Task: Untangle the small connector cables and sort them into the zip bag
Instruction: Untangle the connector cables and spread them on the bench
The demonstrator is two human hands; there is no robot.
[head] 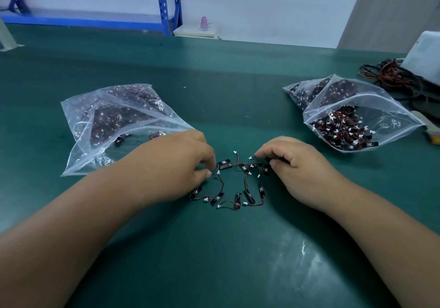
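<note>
Several small connector cables (234, 184), each a black strip with a red-black wire and a white plug, lie loosely tangled on the green mat between my hands. My left hand (181, 162) pinches the wire end of one cable beside a black strip at the pile's left. My right hand (292, 162) has its fingers curled around cables at the pile's right edge; a white plug sticks out past its fingertips. An open zip bag (352, 110) holding many cables lies at the right. Another zip bag (100, 127) with cables lies at the left, behind my left hand.
A bundle of red and black wires (390, 74) and a white device (423, 55) sit at the far right of the green mat (214, 260). Blue shelving (166, 3) stands beyond the table's back edge. A small pink bottle (204, 23) sits behind the table.
</note>
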